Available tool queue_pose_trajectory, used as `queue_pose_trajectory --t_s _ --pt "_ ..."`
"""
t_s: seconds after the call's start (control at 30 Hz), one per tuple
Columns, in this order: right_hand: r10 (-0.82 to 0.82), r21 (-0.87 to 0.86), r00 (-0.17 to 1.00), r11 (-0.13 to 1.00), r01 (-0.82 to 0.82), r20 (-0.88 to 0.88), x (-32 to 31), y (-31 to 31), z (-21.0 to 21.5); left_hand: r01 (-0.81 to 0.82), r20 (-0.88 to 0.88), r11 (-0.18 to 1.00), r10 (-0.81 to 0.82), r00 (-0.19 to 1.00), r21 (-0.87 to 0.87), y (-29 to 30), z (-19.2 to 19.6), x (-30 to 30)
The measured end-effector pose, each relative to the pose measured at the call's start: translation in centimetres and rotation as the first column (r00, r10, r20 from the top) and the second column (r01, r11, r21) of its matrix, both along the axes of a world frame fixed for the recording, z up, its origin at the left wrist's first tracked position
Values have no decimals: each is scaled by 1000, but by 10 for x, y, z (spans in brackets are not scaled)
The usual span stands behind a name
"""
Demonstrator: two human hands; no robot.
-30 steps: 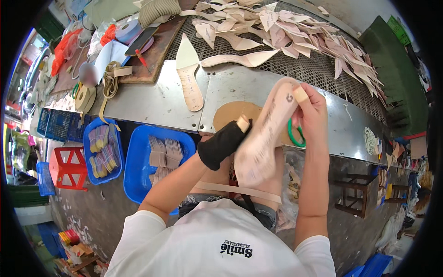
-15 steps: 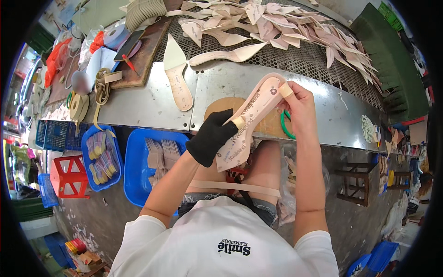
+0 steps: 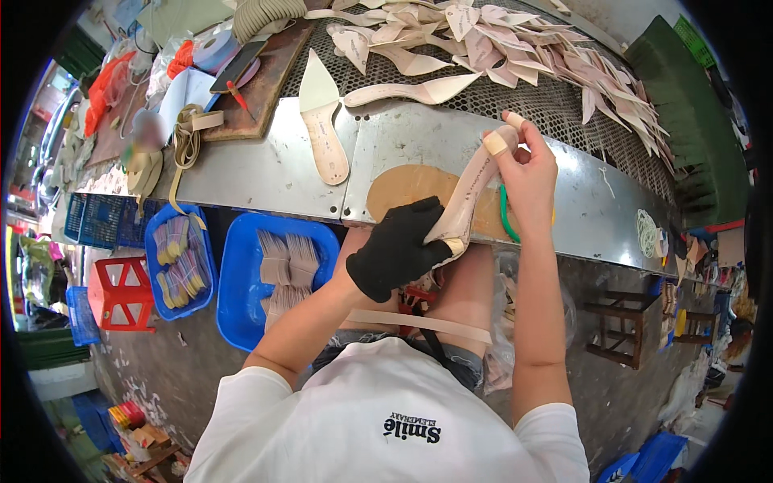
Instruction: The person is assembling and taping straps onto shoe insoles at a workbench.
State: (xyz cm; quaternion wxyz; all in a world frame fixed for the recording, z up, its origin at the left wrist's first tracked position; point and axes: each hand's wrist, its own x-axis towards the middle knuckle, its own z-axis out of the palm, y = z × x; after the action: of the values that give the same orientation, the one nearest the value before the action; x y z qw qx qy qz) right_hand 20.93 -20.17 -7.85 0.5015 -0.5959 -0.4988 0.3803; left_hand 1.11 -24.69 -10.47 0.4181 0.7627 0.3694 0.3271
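A pale pink shoe insole point(image 3: 469, 196) is held tilted over the front edge of the metal table, its surface seen at a steep slant. My left hand point(image 3: 396, 248), in a black glove with a cream wrap on the thumb, grips the lower, wider end. My right hand point(image 3: 527, 171), bare apart from cream wraps on the thumb and a fingertip, pinches the upper, rounded end. Beneath the insole lies a round brown board point(image 3: 394, 191). Two more insoles rest farther off: one upright-lying insole point(image 3: 326, 145) on the left, another insole point(image 3: 411, 90) crosswise on the mesh edge.
Many insoles point(image 3: 515, 48) are heaped on the black mesh point(image 3: 564, 109) at the back. Green-handled scissors point(image 3: 507, 213) lie partly hidden by my right hand. Blue tubs point(image 3: 229, 322) with stacked pieces stand below left, near a red stool point(image 3: 121, 294). A tape roll point(image 3: 145, 173) sits at left.
The insole has turned from showing its printed face broadly to a narrower, slanted side. Both hands keep hold of it; my left hand has shifted right.
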Motion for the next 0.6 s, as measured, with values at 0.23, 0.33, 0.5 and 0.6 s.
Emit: queue_pose_trajectory --t_s 0.23,0.33,0.5,0.6 --pt "-245 419 882 906 61 402 -19 -8 8 67 199 976 -25 980 -207 -3 1 -9" --pt "-206 377 955 919 114 214 -9 2 -5 42 407 930 118 906 -365 -6 -6 -5" --pt "225 -119 923 955 -273 -311 -15 -40 -22 41 502 856 263 824 -516 4 -5 -6" --pt "345 43 910 938 -344 -230 -31 -47 -22 85 576 844 284 766 -530 2 0 -4"
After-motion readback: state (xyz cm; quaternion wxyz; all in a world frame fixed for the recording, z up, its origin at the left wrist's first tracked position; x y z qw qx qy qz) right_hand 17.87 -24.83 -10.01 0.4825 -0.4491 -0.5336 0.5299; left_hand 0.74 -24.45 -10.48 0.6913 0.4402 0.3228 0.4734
